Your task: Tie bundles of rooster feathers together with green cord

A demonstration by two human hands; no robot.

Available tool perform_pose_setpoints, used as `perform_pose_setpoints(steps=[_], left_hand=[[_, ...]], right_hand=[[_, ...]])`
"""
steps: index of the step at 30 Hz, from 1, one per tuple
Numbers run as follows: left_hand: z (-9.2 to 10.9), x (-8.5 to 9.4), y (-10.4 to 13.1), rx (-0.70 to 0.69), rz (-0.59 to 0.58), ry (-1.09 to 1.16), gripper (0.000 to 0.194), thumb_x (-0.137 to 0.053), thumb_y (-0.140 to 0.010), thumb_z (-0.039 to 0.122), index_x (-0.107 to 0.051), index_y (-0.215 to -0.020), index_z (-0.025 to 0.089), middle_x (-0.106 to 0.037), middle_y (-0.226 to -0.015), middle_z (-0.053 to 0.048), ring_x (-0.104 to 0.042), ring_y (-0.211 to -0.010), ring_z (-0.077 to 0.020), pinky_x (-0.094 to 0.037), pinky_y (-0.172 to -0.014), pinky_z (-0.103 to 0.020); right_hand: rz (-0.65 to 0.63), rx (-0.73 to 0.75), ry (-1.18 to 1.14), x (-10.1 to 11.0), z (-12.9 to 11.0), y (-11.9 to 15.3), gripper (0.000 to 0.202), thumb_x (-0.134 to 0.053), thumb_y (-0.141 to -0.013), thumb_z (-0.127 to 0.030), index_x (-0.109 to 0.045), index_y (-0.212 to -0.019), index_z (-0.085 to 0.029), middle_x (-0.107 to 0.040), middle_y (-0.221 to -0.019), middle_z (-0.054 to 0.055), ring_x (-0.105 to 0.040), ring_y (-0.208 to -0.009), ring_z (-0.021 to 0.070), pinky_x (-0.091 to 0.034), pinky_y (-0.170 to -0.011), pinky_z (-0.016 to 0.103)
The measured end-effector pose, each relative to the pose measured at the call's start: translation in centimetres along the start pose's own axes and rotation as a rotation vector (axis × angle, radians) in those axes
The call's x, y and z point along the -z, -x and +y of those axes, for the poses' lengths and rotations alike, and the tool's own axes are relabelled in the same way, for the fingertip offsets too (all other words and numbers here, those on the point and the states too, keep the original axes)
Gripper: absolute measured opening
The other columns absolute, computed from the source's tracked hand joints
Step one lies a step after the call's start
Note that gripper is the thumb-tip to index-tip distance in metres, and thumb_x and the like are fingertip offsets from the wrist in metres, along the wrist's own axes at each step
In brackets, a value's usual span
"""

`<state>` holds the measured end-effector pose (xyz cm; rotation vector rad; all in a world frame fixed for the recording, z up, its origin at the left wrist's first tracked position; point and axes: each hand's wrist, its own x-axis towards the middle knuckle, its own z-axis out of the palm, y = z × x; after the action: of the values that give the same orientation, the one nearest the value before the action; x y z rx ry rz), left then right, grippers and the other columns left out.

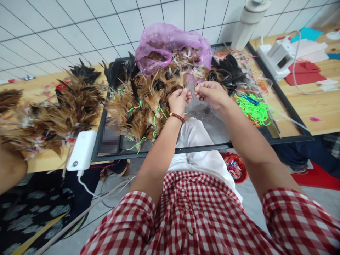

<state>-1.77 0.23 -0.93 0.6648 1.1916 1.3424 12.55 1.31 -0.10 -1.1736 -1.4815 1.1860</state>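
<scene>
My left hand (180,101), with a beaded bracelet (176,117) at the wrist, is closed in a pinch in front of the brown feathers (155,101). Close beside it, my right hand (209,94) has its thumb and fingertips pressed together. A thin, pale strand seems to hang at the right fingertips; what either hand holds is too small to name. Feather bunches tied with bright green cord lie left of my hands. Behind them, a purple plastic bag (175,39) lies open with more feathers at its mouth.
Green cord (253,109) lies heaped on the right with dark blue scissors (249,99). A black-edged tray (164,151) spans my lap. A white power bank (82,150) sits left, a white bottle (248,24) behind. Someone's arm (10,166) shows at the left edge.
</scene>
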Motion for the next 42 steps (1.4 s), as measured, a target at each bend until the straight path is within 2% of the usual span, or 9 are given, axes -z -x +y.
perform_pose_setpoints(steps=[8,14,18,22,27,31,37,39,42], left_hand=[[0.4,0.0,1.0,0.194,-0.139,0.04,0.029,-0.082,-0.083,0.04,-0.067,-0.09,0.016,-0.079,-0.089,-0.006,-0.079,-0.091,-0.017,-0.06,-0.08,-0.024],[0.4,-0.1,1.5,0.261,-0.204,0.075,0.026,-0.083,-0.083,0.037,-0.069,-0.092,0.016,-0.079,-0.089,-0.005,-0.079,-0.095,-0.0162,-0.06,-0.085,-0.024],[-0.1,-0.3,1.3,0.272,-0.207,0.124,0.022,-0.082,-0.084,0.033,-0.071,-0.092,0.016,-0.076,-0.079,-0.002,-0.077,-0.082,-0.0111,-0.06,-0.082,-0.022],[-0.1,-0.4,0.8,0.159,-0.138,0.149,0.019,-0.081,-0.084,0.031,-0.07,-0.083,0.016,-0.068,-0.065,0.003,-0.067,-0.06,-0.0049,-0.055,-0.066,-0.016],[1.3,0.3,-0.5,-0.12,0.144,0.202,0.027,-0.082,-0.082,0.042,-0.07,-0.081,0.019,-0.067,-0.066,0.004,-0.064,-0.058,-0.0035,-0.049,-0.058,-0.013],[1.9,0.8,-0.9,-0.206,0.244,0.181,0.027,-0.078,-0.084,0.048,-0.072,-0.085,0.021,-0.07,-0.071,0.003,-0.066,-0.06,-0.0043,-0.049,-0.058,-0.014],[1.8,0.7,-1.0,-0.195,0.256,0.123,0.029,-0.075,-0.086,0.051,-0.072,-0.089,0.022,-0.07,-0.074,0.003,-0.066,-0.061,-0.0048,-0.047,-0.057,-0.015],[1.8,0.6,-1.1,-0.201,0.251,0.13,0.03,-0.074,-0.086,0.052,-0.071,-0.087,0.022,-0.07,-0.075,0.003,-0.065,-0.06,-0.0044,-0.046,-0.056,-0.016],[1.6,0.6,-1.1,-0.214,0.228,0.143,0.028,-0.075,-0.086,0.049,-0.069,-0.084,0.021,-0.069,-0.074,0.004,-0.064,-0.059,-0.004,-0.046,-0.057,-0.016]], right_hand=[[0.15,0.163,-0.115,-1.0,0.9,-0.5,0.03,-0.081,-0.081,-0.04,-0.06,-0.074,-0.02,-0.057,-0.07,-0.002,-0.053,-0.068,0.0097,-0.049,-0.07,0.025],[0.147,0.159,-0.137,-1.7,2.1,-0.7,0.042,-0.08,-0.078,-0.058,-0.059,-0.076,-0.022,-0.057,-0.071,-0.001,-0.056,-0.069,0.0129,-0.05,-0.066,0.028],[0.161,0.171,-0.156,-2.1,2.4,-0.5,0.051,-0.082,-0.071,-0.068,-0.061,-0.076,-0.021,-0.059,-0.072,0.0,-0.055,-0.068,0.0132,-0.05,-0.065,0.029],[0.187,0.194,-0.035,-1.6,2.5,-1.6,0.044,-0.077,-0.079,-0.062,-0.066,-0.079,-0.02,-0.064,-0.077,0.002,-0.059,-0.073,0.0152,-0.053,-0.073,0.032],[0.153,0.179,0.618,-2.1,1.6,-5.2,0.008,-0.071,-0.084,-0.021,-0.073,-0.091,-0.017,-0.073,-0.098,0.009,-0.067,-0.096,0.0249,-0.052,-0.096,0.044],[0.06,0.104,0.995,-2.7,0.7,-6.4,0.017,-0.069,-0.081,-0.011,-0.075,-0.095,-0.015,-0.07,-0.121,0.018,-0.065,-0.114,0.0364,-0.05,-0.1,0.052],[0.206,0.152,0.908,1.8,1.4,-4.7,0.012,-0.06,-0.088,-0.023,-0.071,-0.091,-0.018,-0.073,-0.1,0.013,-0.065,-0.1,0.0318,-0.052,-0.093,0.049],[0.162,0.208,0.852,2.6,1.7,-3.9,0.014,-0.06,-0.087,-0.024,-0.071,-0.092,-0.018,-0.073,-0.095,0.011,-0.065,-0.099,0.0301,-0.051,-0.093,0.045],[0.031,0.258,0.908,1.3,1.8,-3.4,0.021,-0.063,-0.083,-0.02,-0.073,-0.102,-0.017,-0.072,-0.11,0.013,-0.064,-0.108,0.031,-0.05,-0.098,0.044]])
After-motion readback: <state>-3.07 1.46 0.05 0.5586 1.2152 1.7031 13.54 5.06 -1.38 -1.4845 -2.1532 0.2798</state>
